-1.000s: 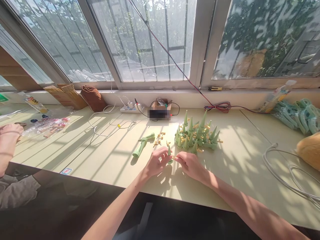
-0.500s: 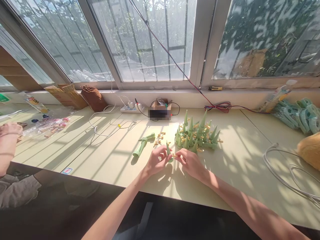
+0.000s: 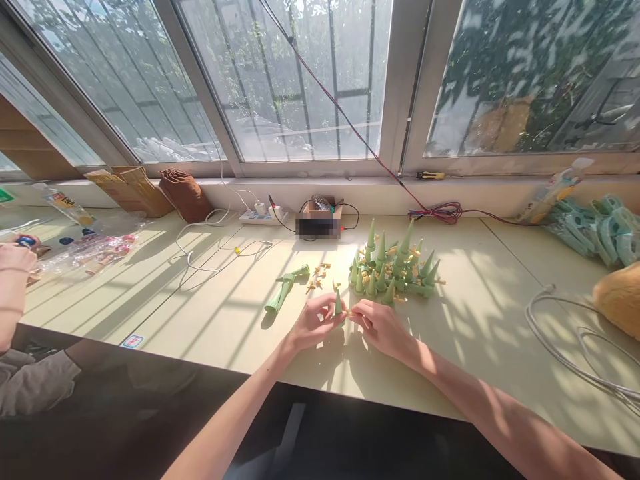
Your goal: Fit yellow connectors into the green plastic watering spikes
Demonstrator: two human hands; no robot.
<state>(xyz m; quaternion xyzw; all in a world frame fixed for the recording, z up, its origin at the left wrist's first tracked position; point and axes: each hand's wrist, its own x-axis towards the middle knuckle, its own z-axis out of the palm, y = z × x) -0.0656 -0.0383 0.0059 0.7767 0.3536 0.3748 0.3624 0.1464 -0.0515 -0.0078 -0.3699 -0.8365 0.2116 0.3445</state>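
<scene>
My left hand [image 3: 316, 321] is closed on a small green cone-shaped piece [image 3: 338, 303], its tip pointing up between thumb and fingers. Close beside it, my right hand [image 3: 377, 325] pinches a small yellow peg [image 3: 349, 312] against the side of the cone piece; my fingers hide most of the peg. Just beyond the hands lie several loose yellow pegs [image 3: 316, 279]. A longer green piece [image 3: 284, 293] with a flared end rests left of them. To the right stands a cluster of green cone pieces [image 3: 383, 270] with yellow pegs sticking out.
At the far left is a co-worker's hand [image 3: 17, 263] near a clear plastic bag [image 3: 95, 253]. A power strip [image 3: 263, 217] and a small open box [image 3: 320, 213] stand by the window. Right of me are a grey cable [image 3: 537, 327] and bagged mint-green parts [image 3: 600, 230].
The green cone piece has turned more upright and sits slightly lower in my left hand. My right hand has barely moved. The co-worker's hand now shows a blue round thing.
</scene>
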